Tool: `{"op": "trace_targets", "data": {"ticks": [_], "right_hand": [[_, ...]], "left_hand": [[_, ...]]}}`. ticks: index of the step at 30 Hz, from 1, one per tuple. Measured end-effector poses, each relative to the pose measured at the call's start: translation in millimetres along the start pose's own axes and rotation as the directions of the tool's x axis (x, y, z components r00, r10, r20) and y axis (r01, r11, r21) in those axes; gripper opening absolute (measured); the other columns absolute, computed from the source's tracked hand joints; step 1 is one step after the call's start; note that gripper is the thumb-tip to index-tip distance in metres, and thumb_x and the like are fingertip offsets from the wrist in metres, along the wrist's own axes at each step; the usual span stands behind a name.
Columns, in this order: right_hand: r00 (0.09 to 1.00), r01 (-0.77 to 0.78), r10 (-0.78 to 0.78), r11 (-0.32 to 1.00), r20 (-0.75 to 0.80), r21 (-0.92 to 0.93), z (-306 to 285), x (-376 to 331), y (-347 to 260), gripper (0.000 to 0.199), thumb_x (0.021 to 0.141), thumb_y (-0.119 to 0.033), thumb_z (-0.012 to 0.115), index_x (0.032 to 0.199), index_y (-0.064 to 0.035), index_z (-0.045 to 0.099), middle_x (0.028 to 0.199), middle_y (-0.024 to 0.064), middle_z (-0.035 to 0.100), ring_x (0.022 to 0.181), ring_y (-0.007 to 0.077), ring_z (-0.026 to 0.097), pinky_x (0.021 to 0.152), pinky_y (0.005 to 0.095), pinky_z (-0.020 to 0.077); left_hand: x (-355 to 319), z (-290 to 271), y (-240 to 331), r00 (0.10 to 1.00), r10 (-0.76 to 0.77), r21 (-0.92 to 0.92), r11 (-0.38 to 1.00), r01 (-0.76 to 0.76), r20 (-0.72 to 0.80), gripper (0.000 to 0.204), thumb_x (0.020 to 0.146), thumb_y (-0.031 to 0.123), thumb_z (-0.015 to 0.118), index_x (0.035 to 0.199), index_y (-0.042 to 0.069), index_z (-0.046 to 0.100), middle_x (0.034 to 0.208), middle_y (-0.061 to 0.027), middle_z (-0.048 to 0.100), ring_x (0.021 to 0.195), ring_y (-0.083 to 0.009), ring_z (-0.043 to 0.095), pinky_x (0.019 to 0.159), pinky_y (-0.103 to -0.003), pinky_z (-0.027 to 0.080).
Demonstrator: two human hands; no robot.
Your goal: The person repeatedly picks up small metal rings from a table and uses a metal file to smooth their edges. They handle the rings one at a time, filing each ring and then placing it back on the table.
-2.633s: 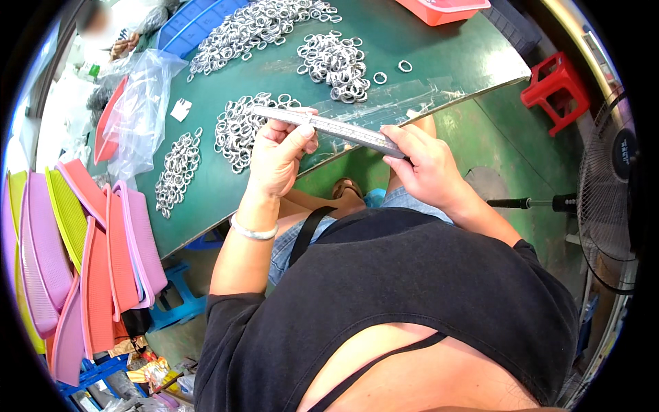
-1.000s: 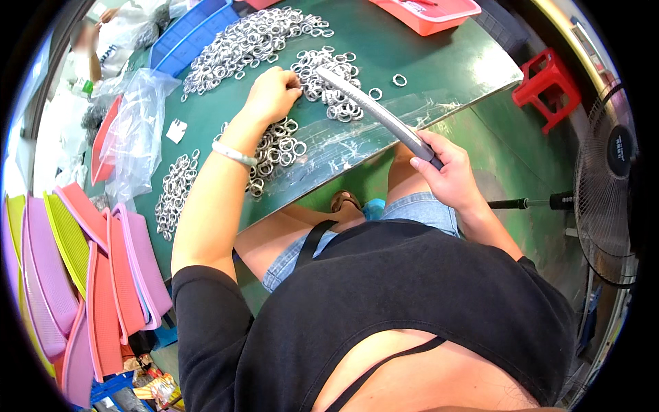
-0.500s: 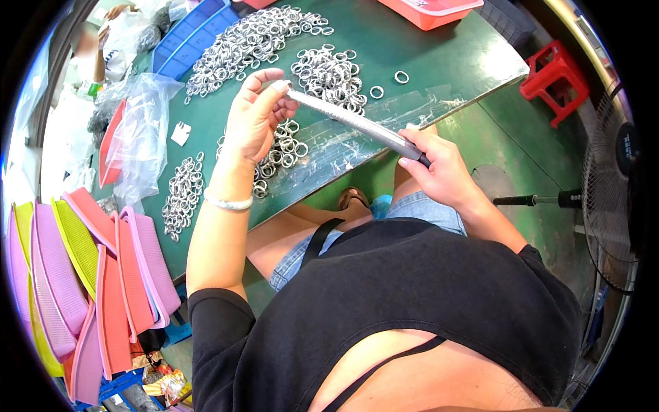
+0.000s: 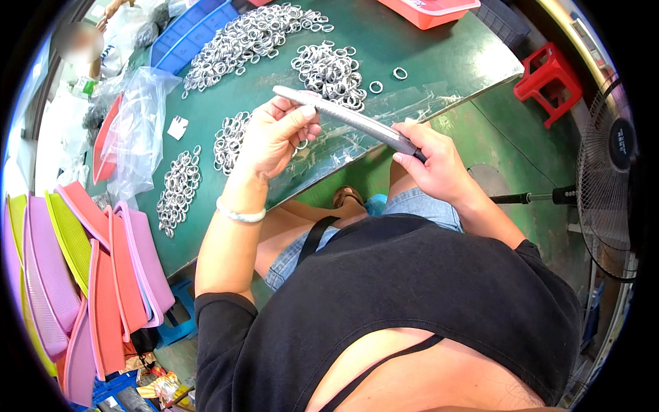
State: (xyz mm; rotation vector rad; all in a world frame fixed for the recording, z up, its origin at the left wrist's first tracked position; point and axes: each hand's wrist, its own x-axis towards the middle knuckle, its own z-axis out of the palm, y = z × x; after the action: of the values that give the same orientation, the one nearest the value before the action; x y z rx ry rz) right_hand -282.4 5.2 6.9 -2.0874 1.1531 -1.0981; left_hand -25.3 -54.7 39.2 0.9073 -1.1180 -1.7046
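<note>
While right hand grips metal rod, left hand pinches small rings beside it.

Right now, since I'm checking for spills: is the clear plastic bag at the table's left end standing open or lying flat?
Cannot tell if open. The clear plastic bag is crumpled and puffed up, not flat, on the green table.

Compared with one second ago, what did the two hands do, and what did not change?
The left hand left the ring pile on the green table, came back toward the body, and now grips the far end of the grey rod. The right hand lifted slightly and kept its hold on the near end. The ring piles, plastic bag and red stool stayed in place.
</note>
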Motion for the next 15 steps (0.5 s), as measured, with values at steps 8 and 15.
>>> {"op": "trace_targets", "data": {"ticks": [8,15], "right_hand": [[0.991,0.121,-0.128,0.979,-0.034,-0.162,5,0,-6,0.039,0.073,0.0,0.064,0.111,-0.0003,0.054,0.081,0.0112,0.055,0.07,0.025,0.056,0.064,0.0313,0.0445],[0.988,0.142,-0.152,0.974,-0.039,-0.176,9,1,-13,0.038,0.073,0.0,0.064,0.11,-0.0003,0.054,0.081,0.012,0.056,0.07,0.0267,0.057,0.062,0.0328,0.0451]], "left_hand": [[-16,8,-22,0.997,0.068,-0.035,0.997,-0.069,-0.019,0.021,0.084,0.005,0.061,0.105,0.001,0.058,0.081,-0.0067,0.062,0.066,-0.0135,0.058,0.061,-0.025,0.048],[-25,10,-21,0.983,0.163,0.079,0.984,-0.157,-0.08,0.021,0.083,0.002,0.061,0.104,-0.001,0.058,0.08,-0.0066,0.062,0.067,-0.0122,0.058,0.062,-0.025,0.047]]}}
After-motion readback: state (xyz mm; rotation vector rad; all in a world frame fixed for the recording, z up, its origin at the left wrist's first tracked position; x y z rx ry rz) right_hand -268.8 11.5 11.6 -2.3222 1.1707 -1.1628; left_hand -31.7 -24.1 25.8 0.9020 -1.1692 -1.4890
